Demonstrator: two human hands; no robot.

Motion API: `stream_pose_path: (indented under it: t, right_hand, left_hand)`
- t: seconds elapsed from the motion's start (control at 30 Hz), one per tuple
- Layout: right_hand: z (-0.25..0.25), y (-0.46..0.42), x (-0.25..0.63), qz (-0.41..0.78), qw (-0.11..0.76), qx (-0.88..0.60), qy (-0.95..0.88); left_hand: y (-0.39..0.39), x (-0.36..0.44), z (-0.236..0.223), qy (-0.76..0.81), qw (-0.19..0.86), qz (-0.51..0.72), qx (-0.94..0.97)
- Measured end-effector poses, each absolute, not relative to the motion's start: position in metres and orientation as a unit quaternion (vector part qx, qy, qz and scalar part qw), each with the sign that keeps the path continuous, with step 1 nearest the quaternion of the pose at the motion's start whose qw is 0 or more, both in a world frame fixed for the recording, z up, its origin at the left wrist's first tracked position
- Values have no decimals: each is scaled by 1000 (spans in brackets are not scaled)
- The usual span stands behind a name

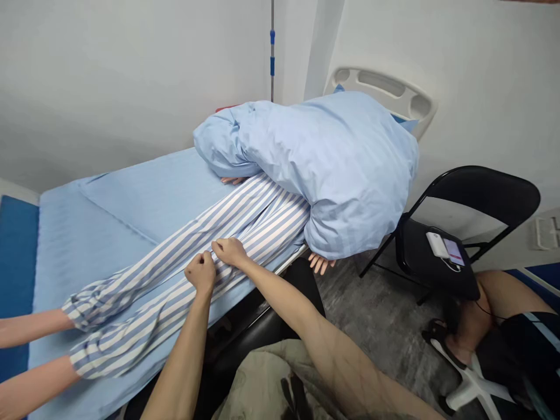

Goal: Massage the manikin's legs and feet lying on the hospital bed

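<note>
My left hand (202,272) is closed in a fist, over the legs of striped trousers (166,262). Just right of it, my right hand (230,252) makes another fist above the same blue-and-white cloth. Nothing shows between the fingers of either, and no cloth looks pinched. The trousers are on a lying figure, perhaps a manikin, with bare lower legs (37,328) at the left. A light blue quilt (336,163) is bunched over its upper body and hides the head. One of the figure's hands (321,262) pokes out below the quilt's near edge.
Under the figure is a bed with a blue sheet (114,204) and a pale headboard (385,87). Behind it rises a metal pole (272,64). A black folding chair (481,192) at right bears a phone (454,252) and a white device (437,245). Another person's leg (476,315) is nearby.
</note>
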State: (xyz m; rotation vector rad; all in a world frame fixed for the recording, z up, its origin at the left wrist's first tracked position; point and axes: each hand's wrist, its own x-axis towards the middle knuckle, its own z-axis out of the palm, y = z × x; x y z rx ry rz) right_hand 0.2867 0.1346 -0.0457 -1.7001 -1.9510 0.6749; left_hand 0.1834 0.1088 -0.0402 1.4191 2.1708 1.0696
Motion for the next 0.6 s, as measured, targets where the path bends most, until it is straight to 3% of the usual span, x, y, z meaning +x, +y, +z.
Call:
stream_pose_path:
  t: [0.17, 0.3, 0.4, 0.6]
  right_hand:
    - [-48, 140, 286, 249, 257, -626, -693]
    - [-51, 139, 285, 245, 258, -641, -680]
    - [-47, 138, 286, 238, 225, -656, -680]
    - [-12, 149, 292, 240, 144, -626, -728]
  left_hand:
    - [127, 201, -37, 747, 185, 446, 457]
    - [134, 209, -48, 787, 177, 357, 472]
    - [134, 208, -55, 805, 162, 294, 490]
    - [130, 207, -54, 799, 152, 283, 508]
